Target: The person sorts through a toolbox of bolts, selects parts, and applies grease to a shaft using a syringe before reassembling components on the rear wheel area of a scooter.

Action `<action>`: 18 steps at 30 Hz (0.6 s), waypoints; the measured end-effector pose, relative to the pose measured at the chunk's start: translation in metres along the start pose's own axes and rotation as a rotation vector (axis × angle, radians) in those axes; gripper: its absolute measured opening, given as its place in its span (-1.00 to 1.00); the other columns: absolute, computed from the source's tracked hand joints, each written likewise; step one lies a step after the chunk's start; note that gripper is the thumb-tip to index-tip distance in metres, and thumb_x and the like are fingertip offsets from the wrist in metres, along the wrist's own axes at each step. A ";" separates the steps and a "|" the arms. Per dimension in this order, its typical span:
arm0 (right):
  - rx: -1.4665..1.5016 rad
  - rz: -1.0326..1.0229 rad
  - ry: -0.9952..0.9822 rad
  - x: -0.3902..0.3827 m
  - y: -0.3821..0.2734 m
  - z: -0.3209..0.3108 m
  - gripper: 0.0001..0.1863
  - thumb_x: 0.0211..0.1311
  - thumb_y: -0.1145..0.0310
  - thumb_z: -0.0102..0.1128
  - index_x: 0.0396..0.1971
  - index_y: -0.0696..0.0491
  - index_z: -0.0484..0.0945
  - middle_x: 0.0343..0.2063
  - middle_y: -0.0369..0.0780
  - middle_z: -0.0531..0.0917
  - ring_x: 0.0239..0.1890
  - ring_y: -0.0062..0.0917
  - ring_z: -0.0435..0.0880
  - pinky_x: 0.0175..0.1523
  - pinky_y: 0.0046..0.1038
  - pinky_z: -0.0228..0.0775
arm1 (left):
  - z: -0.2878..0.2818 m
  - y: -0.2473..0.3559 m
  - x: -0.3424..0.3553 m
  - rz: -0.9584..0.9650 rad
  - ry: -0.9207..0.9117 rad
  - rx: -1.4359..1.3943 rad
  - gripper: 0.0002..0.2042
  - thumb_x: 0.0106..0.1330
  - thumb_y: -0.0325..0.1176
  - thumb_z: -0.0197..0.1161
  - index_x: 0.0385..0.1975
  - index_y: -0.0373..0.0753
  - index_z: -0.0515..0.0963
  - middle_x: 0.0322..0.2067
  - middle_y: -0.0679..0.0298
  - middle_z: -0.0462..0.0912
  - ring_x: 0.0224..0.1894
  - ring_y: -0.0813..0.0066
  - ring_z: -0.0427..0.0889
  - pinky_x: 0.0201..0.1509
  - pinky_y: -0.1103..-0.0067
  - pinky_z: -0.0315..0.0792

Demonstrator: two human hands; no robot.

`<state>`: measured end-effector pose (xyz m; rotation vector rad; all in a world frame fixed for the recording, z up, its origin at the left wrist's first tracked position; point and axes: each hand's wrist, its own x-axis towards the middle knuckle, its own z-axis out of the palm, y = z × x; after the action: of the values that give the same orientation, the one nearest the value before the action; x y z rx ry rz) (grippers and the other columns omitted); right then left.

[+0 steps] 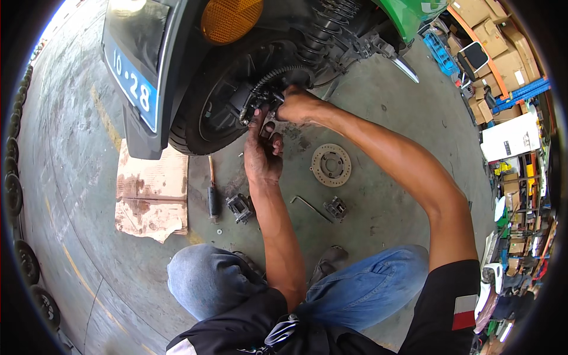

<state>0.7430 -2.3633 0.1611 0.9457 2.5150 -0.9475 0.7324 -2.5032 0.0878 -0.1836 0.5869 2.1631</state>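
Note:
I crouch with both hands at the hub of a scooter's wheel [207, 112]. My left hand [264, 155] reaches up from below, its forefinger against a dark metal part by the hub and its other fingers curled in. What sits between its fingers is too small to make out. Close beside it on the right, my right hand [294, 107] presses in at the hub below a ribbed black cable sleeve [269, 78]. Its fingers are mostly hidden behind the parts there. A coil spring shock absorber [322, 32] rises above the hands.
On the floor lie a brake disc [320, 171], two brake calipers [239, 208] [335, 208], a hex key [311, 209] and a black-handled screwdriver [213, 198]. Stained cardboard [151, 183] lies left, under the scooter's rear fender [139, 133]. Crowded shelves [515, 112] stand right; tyres [26, 260] line the left.

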 end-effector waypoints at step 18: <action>-0.186 -0.027 -0.087 -0.054 0.220 0.126 -0.61 0.10 0.24 0.27 -0.18 0.23 0.54 -0.15 0.13 0.62 0.00 0.03 0.58 0.06 -0.09 0.42 | 0.046 -0.027 0.022 0.388 0.193 0.055 -0.68 0.32 -0.24 0.35 -0.10 -0.36 0.57 -0.20 0.12 0.70 -0.27 0.38 0.73 -0.26 0.61 0.58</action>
<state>0.9353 -2.3487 -0.0123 0.7985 2.4969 -0.7305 0.7437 -2.4519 0.1114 -0.2684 0.8484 2.5167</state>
